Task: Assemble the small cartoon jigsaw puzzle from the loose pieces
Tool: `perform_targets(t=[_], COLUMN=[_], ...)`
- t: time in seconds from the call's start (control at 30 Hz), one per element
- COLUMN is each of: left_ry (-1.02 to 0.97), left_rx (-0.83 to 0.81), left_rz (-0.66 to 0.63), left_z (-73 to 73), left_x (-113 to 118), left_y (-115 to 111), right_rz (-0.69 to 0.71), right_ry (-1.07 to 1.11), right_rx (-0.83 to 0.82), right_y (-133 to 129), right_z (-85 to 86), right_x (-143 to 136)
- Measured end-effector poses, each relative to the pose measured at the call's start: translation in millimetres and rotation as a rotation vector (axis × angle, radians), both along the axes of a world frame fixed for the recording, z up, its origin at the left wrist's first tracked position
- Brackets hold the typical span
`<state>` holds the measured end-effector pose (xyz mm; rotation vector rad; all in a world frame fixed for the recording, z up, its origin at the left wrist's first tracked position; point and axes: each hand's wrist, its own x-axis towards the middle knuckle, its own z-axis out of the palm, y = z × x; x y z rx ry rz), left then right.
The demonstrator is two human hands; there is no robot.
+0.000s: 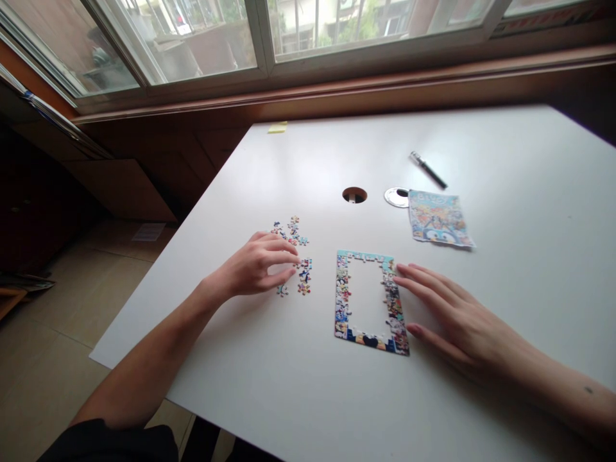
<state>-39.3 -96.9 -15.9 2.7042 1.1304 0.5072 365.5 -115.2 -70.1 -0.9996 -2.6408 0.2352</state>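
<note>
A puzzle border (pixel 342 301), a joined rectangle of jigsaw pieces with a hollow middle, lies flat on the white table (pixel 289 378). My right hand (pixel 447 311) rests at its right side, fingers stretched out, fingertips at the edge. To the left, my left hand (pixel 262 262) is over a group of loose jigsaw pieces (pixel 304 277), its thumb and fingers apart around them. It partly hides several of these pieces. I see nothing held in either hand. A creased picture sheet (pixel 440 218) with a colourful cartoon print lies beyond my right hand.
A dark pen (pixel 428 169) lies behind the picture sheet. There is a round hole (pixel 355 195) in the tabletop, with a silver ring cover (pixel 396 197) beside it. A yellow sticky note (pixel 278 128) is at the far edge, below the window (pixel 192 38).
</note>
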Motion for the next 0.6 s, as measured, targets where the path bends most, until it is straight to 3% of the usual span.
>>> perform_targets(t=[0.13, 0.27, 0.33, 0.47, 0.6], left_ry=[0.0, -0.056, -0.093, -0.062, -0.021], left_rx=[0.06, 0.001, -0.008, 0.0, -0.136], left_rz=[0.109, 0.009, -0.021, 0.1, 0.114], left_z=[-4.7, -8.3, -5.4, 4.3, 3.9], left_x=[-11.8, -11.4, -12.2, -27.7, -39.8], left_y=[6.3, 7.9, 7.4, 8.5, 11.2], right_rz=[0.001, -0.006, -0.008, -0.002, -0.002], right_ry=[-0.001, 0.003, 0.0, -0.007, -0.002], right_rx=[-0.005, -0.003, -0.006, -0.008, -0.006], right_y=[-0.8, -1.2, -1.4, -1.3, -1.2], right_z=[0.3, 0.4, 0.6, 0.7, 1.3], right_x=[-0.2, -1.1, -1.1, -1.3, -1.9])
